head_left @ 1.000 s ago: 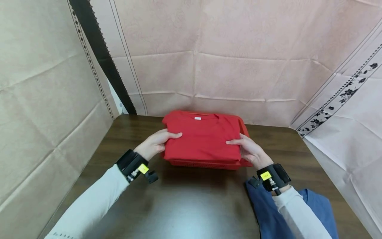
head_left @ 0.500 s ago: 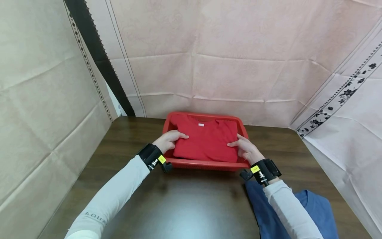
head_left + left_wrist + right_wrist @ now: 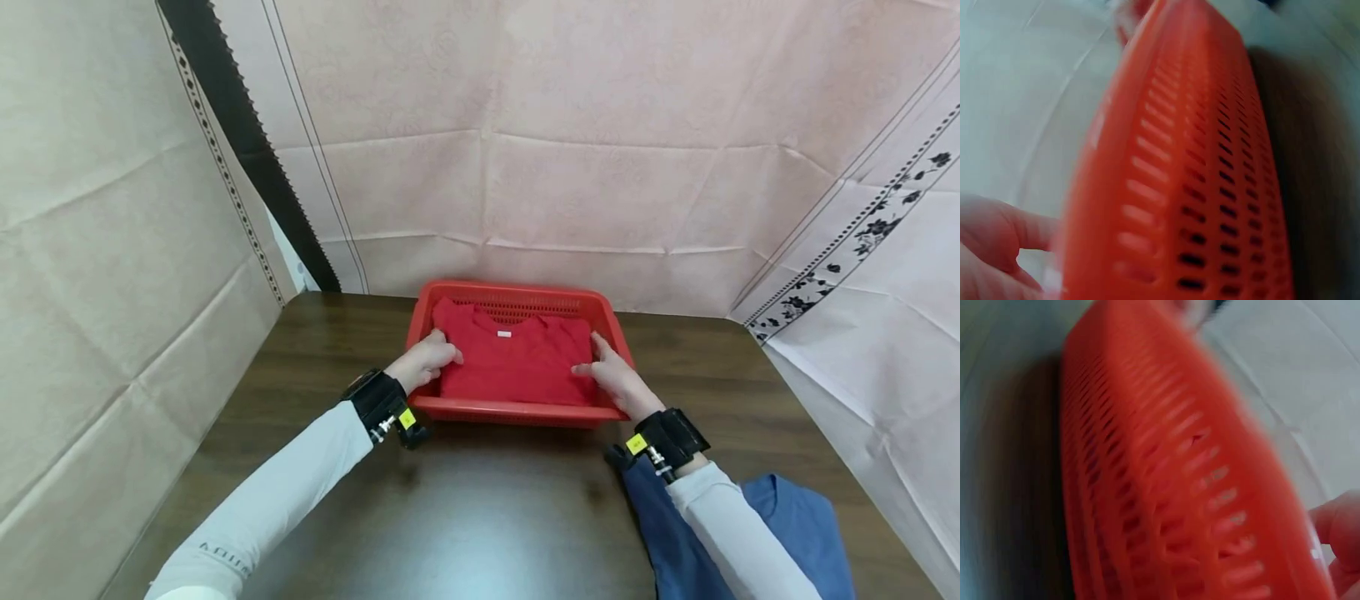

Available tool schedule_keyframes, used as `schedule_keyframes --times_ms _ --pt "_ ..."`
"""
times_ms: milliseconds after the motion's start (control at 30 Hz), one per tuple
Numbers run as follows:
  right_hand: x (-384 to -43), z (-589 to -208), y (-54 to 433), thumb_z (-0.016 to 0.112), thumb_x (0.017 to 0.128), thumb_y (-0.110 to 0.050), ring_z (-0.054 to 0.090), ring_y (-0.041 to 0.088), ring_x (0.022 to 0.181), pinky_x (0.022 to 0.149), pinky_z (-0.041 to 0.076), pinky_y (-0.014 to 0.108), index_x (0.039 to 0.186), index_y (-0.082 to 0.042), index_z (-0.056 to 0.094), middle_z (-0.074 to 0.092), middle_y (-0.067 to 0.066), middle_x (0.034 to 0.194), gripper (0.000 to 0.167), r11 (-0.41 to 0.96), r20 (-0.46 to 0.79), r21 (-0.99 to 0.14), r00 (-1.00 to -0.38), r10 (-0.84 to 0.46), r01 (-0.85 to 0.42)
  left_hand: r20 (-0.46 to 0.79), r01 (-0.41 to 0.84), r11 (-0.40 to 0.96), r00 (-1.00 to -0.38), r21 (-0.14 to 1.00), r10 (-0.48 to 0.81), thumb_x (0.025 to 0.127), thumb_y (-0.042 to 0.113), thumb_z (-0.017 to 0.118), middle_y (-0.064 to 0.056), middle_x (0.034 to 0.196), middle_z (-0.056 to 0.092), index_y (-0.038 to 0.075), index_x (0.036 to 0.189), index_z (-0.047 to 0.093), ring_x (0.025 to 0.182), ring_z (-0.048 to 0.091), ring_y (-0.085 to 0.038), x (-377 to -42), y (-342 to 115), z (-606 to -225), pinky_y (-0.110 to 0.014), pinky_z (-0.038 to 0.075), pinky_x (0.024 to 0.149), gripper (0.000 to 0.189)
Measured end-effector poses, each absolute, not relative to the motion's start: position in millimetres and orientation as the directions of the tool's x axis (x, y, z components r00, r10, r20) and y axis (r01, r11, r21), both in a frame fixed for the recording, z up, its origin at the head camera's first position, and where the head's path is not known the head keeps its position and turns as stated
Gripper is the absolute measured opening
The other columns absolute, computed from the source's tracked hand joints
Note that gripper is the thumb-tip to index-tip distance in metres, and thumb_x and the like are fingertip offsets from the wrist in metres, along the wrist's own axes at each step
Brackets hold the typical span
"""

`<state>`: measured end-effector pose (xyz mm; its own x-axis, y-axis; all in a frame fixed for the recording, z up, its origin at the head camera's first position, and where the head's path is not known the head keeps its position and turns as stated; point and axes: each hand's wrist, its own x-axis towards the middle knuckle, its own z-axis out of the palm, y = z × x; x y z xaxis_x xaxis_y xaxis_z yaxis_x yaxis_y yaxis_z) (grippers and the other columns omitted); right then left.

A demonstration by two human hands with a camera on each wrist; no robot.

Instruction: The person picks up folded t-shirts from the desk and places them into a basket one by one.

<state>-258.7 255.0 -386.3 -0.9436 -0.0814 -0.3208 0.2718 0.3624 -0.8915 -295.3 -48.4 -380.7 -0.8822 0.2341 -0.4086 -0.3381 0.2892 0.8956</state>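
A folded red shirt (image 3: pixel 517 367) with a white neck label lies inside a red plastic basket (image 3: pixel 517 412), its neckline toward the far wall. My left hand (image 3: pixel 426 360) holds the shirt's left edge, thumb on top. At the opposite edge, my right hand (image 3: pixel 617 379) holds the shirt with its thumb over the cloth and a finger along the side. Both hands reach in over the basket's rim. In the left wrist view the slotted basket wall (image 3: pixel 1172 144) hides most of the fingers. The right wrist view is similar, with the hand (image 3: pixel 1342 534) partly past the rim.
A folded blue garment (image 3: pixel 798 521) lies at the right front of the brown wooden table (image 3: pixel 465 500), partly under my right forearm. Pale cloth hangings (image 3: pixel 585 200) stand behind the basket and on both sides.
Both hands have lowered the red shirt into the basket. It covered the basket's rim before; now the rim and the far inner wall show. The left hand has moved slightly right.
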Motion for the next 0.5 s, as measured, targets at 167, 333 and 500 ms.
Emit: schedule_keyframes --times_ms 167,333,500 --pt "-255.7 -378.5 256.5 0.065 0.096 -0.005 0.03 0.046 0.145 0.112 0.036 0.062 0.158 -0.007 0.032 0.028 0.027 0.16 0.07 0.775 -0.069 -0.618 -0.972 -0.226 -0.136 -0.127 0.168 0.746 -0.938 0.645 0.322 0.097 0.018 0.067 -0.024 0.165 0.013 0.006 0.161 0.02 0.15 0.021 -0.041 -291.4 -37.5 -362.6 -0.054 0.028 0.12 0.08" --pt "-259.6 -382.2 255.0 0.07 0.093 -0.011 0.034 0.046 0.143 0.105 0.046 0.057 0.151 -0.017 0.049 0.032 0.026 0.159 0.062 0.825 -0.214 -0.47 -0.866 -0.451 -0.314 -0.393 0.358 0.86 -0.778 0.363 0.49 0.095 0.032 0.07 -0.021 0.167 0.013 0.02 0.162 0.025 0.154 0.013 -0.038 -299.5 -30.3 -363.5 -0.055 0.025 0.121 0.082" --pt "-261.8 -390.3 252.1 0.068 0.093 -0.008 0.039 0.044 0.14 0.097 0.052 0.043 0.149 -0.023 0.052 0.029 0.023 0.162 0.06 0.858 -0.371 -0.44 -0.816 -0.444 -0.267 -0.603 0.344 0.905 -0.675 0.251 0.424 0.096 0.027 0.069 -0.018 0.169 0.007 0.032 0.163 0.017 0.147 0.025 -0.034 -305.3 -29.3 -379.6 -0.038 0.044 0.102 0.084"
